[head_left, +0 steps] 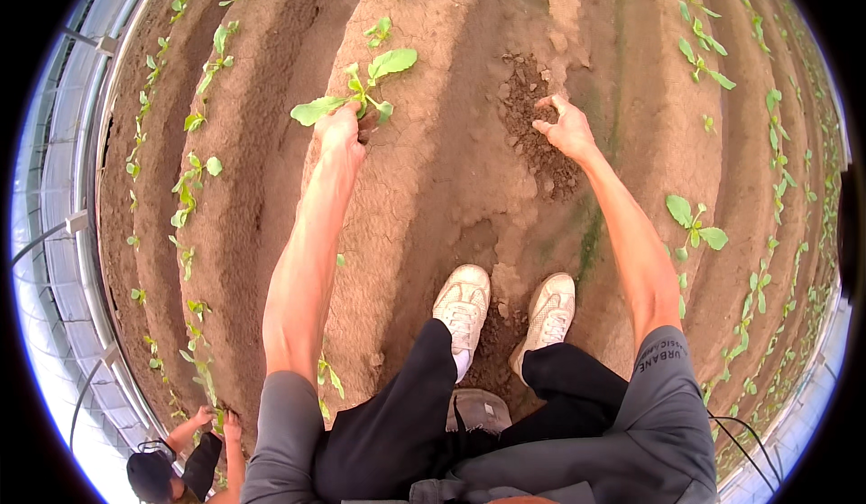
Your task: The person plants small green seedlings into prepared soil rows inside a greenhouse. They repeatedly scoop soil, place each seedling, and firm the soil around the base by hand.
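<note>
Just above the left hand [340,130] — a leafy seedling [365,89], touching.

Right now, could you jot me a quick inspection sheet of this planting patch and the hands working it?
Surface: ridged brown soil beds, dry and cracked.
Job's things: leafy green seedling at the left hand; dark loosened soil by the right.
Clutter: nothing seen.
Hands: left hand at the seedling's base; right hand open over the loosened soil.
Cables: thin black cord, lower right.
Surroundings: seedling rows, greenhouse wall, another person crouching.
</note>
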`<state>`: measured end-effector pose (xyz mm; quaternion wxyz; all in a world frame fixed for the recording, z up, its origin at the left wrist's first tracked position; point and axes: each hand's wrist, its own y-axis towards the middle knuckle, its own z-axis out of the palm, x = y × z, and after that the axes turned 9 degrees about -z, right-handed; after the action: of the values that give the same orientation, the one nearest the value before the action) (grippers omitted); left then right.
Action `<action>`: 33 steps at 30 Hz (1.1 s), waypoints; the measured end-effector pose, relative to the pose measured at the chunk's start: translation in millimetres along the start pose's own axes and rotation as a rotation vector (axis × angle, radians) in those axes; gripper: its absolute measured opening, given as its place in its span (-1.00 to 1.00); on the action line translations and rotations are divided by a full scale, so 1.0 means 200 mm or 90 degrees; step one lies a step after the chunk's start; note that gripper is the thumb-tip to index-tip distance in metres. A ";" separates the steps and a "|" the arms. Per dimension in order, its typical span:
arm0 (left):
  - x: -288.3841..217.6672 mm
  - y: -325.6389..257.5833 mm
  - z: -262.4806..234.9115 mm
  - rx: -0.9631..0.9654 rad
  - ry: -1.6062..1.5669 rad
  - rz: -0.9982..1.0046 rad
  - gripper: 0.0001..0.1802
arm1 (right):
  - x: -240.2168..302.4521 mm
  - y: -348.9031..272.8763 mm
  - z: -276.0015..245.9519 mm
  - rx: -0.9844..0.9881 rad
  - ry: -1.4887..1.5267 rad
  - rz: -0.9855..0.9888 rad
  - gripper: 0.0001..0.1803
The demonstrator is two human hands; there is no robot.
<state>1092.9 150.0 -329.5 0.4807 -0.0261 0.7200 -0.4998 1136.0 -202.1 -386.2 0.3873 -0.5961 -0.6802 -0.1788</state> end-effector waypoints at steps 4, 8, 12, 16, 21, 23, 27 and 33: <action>-0.02 0.04 -0.03 0.018 0.019 0.014 -0.85 | 0.01 0.04 0.04 -0.031 0.008 0.028 -0.51; 0.01 0.05 -0.04 0.006 0.034 0.012 -0.87 | 0.01 0.10 0.03 0.013 0.127 0.100 -0.55; 0.01 0.06 -0.05 0.003 0.066 0.055 -0.83 | 0.10 0.10 -0.02 0.081 0.339 0.155 -0.65; 0.03 0.02 -0.04 0.005 0.064 0.047 -0.82 | 0.18 0.20 0.00 0.073 0.381 0.102 -0.71; 0.05 0.05 -0.04 0.008 0.102 0.060 -0.81 | 0.51 0.43 0.05 0.097 0.243 -0.049 -0.55; 0.09 0.16 -0.09 -0.005 0.131 0.090 -0.81 | 0.66 0.56 0.14 0.086 0.188 -0.117 -0.41; 0.14 0.18 -0.09 -0.015 0.141 0.111 -0.83 | 0.98 0.72 0.30 0.138 0.117 -0.249 -0.52; 0.15 0.11 -0.06 -0.016 0.067 0.133 -0.89 | 1.26 0.69 0.58 0.325 -0.054 -0.252 -0.65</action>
<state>1078.0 154.3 -365.7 0.4913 0.0694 0.7495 -0.4383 1234.0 80.5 -303.5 0.4536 -0.3429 -0.8211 -0.0494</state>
